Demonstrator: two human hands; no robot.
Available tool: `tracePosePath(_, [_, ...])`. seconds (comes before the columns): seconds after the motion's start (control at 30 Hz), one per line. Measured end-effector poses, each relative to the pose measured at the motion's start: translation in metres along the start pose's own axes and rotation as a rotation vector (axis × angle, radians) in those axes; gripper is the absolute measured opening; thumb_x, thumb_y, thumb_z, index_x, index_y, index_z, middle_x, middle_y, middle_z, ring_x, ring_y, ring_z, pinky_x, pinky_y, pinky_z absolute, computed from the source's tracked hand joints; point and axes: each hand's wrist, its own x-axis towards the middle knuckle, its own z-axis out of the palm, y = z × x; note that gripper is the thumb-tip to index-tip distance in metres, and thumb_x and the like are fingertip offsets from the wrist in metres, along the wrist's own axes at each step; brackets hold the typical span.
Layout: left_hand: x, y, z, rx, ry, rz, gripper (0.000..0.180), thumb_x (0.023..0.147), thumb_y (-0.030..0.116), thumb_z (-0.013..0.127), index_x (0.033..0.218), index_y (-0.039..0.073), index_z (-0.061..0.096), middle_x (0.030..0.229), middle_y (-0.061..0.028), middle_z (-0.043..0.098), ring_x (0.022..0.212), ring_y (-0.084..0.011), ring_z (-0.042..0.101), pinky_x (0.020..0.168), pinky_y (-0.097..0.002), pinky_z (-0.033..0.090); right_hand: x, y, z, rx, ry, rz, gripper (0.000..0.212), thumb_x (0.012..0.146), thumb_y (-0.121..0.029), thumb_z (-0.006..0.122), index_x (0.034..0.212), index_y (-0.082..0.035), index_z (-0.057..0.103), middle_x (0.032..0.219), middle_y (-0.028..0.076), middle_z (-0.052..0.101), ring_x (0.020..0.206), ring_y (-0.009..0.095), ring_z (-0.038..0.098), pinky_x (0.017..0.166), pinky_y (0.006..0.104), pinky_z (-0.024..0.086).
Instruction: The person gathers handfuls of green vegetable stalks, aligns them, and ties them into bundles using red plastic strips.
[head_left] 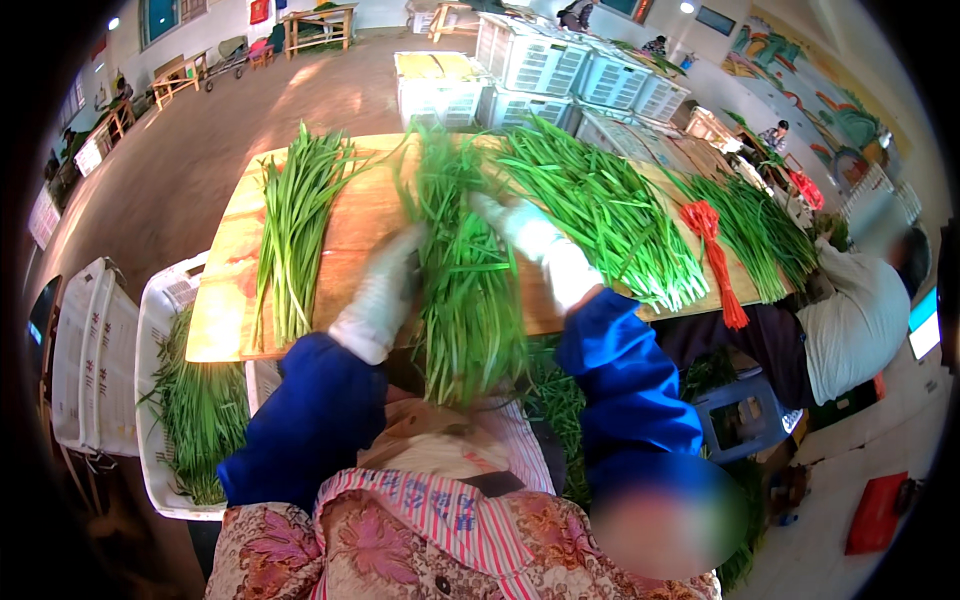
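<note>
A loose bunch of garlic chives [465,290] is between my two hands, lengthwise over the wooden table and past its near edge. Motion blurs its leaves. My left hand [385,285], in a white glove, is closed on the bunch's left side, its fingers partly hidden and smeared. On the right side, farther up the bunch, my gloved right hand [530,235] grips it too. A smaller bunch of chives [297,230] lies to the left. To the right lies a wide pile of chives [605,205], pale ends toward me.
The wooden table [225,290] carries red ties [712,255] beside more chives [750,220]. A white crate [160,460] of chives stands at lower left. Stacked crates [530,65] stand beyond the table. A co-worker [860,310] sits at right near a blue stool [740,415].
</note>
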Motion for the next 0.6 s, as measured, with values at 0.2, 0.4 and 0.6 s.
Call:
tracePosePath(0.2, [0.006,-0.011,0.023,-0.119,-0.011,-0.095,0.028,0.089,0.02,0.057,0.111,0.002,0.057,0.098,-0.0083,0.064,0.088,-0.02,0.061,0.079,-0.0333,0.05,-0.024,-0.054,0.022,0.379,-0.009,0.206,0.058,0.079,-0.038,0.068,0.117,0.005,0.055,0.102,0.018,0.063,0.092,0.023,0.061,0.082,0.0323,0.047])
tracePosePath(0.4, [-0.029,0.007,0.091,0.191,-0.324,0.153,0.041,0.087,0.018,0.061,0.123,0.003,0.05,0.111,-0.0049,0.058,0.101,-0.0131,0.055,0.087,-0.029,0.045,-0.096,-0.131,-0.042,0.435,0.136,-0.227,0.046,0.079,-0.022,0.067,0.118,-0.001,0.053,0.095,0.007,0.063,0.081,0.015,0.058,0.07,0.0273,0.048])
tracePosePath(0.6, [-0.033,0.073,0.168,0.389,-0.794,0.505,0.044,0.085,0.014,0.062,0.124,0.002,0.047,0.111,-0.0044,0.057,0.102,-0.0139,0.055,0.089,-0.0288,0.044,-0.129,-0.201,-0.102,0.187,0.302,-0.491,0.026,0.082,-0.02,0.063,0.101,-0.003,0.062,0.086,0.003,0.063,0.071,0.009,0.058,0.06,0.0225,0.047])
